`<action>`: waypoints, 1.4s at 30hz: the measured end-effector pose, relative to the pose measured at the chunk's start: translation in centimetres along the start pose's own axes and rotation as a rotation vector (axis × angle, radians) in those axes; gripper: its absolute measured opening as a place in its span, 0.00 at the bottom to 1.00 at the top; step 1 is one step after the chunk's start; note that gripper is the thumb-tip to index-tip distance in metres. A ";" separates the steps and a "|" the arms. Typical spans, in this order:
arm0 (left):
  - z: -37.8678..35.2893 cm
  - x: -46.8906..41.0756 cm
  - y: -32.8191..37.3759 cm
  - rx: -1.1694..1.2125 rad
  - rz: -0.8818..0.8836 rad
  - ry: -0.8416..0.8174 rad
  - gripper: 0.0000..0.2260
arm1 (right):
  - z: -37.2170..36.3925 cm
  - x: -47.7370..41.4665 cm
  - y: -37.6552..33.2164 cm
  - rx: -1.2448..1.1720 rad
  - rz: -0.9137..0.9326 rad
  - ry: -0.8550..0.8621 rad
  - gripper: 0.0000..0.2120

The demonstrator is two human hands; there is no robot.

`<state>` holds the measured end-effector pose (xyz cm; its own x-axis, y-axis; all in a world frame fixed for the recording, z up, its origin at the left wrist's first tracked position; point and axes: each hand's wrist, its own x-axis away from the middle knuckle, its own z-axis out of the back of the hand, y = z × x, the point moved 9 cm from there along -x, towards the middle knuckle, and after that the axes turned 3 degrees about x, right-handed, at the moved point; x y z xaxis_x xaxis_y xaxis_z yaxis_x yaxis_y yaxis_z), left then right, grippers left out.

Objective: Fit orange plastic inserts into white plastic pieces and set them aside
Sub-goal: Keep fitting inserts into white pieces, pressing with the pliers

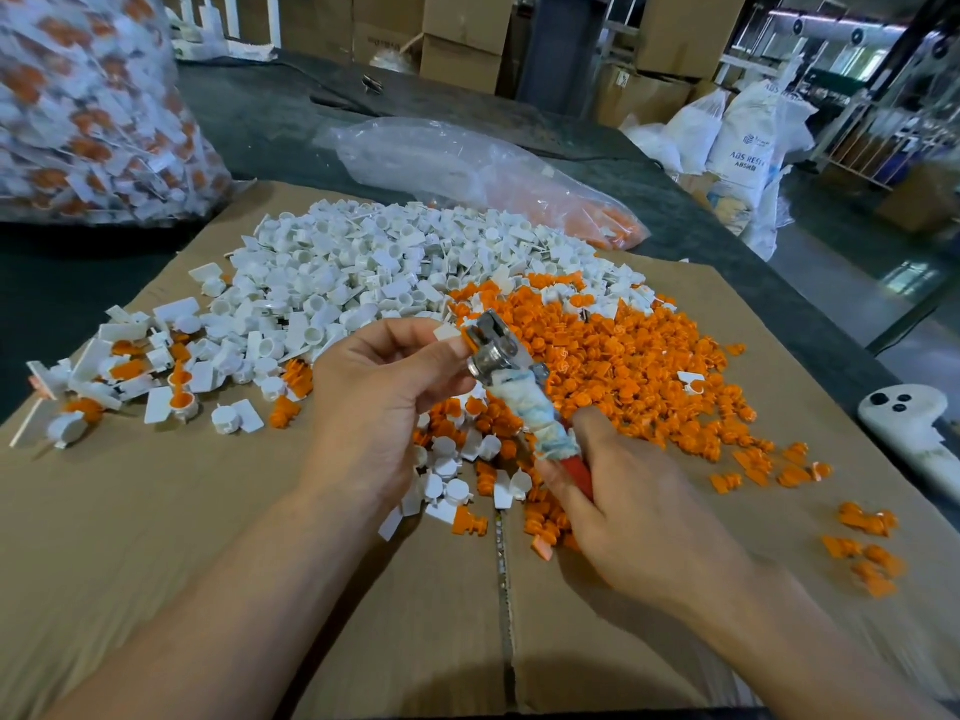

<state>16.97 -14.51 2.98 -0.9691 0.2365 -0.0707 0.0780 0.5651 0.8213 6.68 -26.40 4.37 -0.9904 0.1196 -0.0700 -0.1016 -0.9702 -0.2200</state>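
as the left hand (384, 402) pinches a white piece (447, 332), pliers (501, 353) point up-left.

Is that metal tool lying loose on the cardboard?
No: the right hand grips the tool by its red handle above the cardboard, while the left hand pinches a white piece at its metal head.

Place: factory or warehouse floor
Evidence: stacked cardboard cartons (461, 44), white ABS resin sacks (744, 142), bulk bag of assembled parts (88, 111)
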 end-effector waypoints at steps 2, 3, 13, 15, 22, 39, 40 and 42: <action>0.0 0.0 0.1 0.007 0.002 -0.002 0.03 | 0.0 -0.1 0.0 0.000 0.001 0.013 0.11; 0.0 0.0 0.0 0.014 0.008 -0.001 0.03 | 0.0 -0.1 0.1 0.000 0.002 0.017 0.12; 0.1 0.0 -0.3 0.025 0.048 0.014 0.02 | 1.1 -0.1 1.0 -0.087 0.000 0.074 0.11; 0.2 -0.1 -0.4 0.028 0.059 0.021 0.02 | 1.7 -0.2 1.8 -0.110 -0.023 0.102 0.12; 0.9 -0.3 -0.8 0.106 0.100 0.083 0.06 | 4.1 -0.2 9.1 -0.129 -0.287 0.282 0.16; 1.4 -0.7 -0.9 0.117 0.114 0.134 0.04 | 3.3 1.1 21.1 0.011 -0.725 0.276 0.27; 1.5 -0.8 -0.9 0.117 0.110 0.132 0.04 | 3.2 1.1 21.1 -0.002 -0.726 0.274 0.27; 1.5 -0.9 -0.9 0.118 0.104 0.126 0.04 | 3.0 1.1 21.3 -0.032 -0.730 0.266 0.28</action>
<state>18.10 -14.09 1.43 -0.9754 0.2019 0.0881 0.1987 0.6332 0.7480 3.12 -47.54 2.51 -0.6171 0.7766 -0.1264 -0.7130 -0.6199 -0.3278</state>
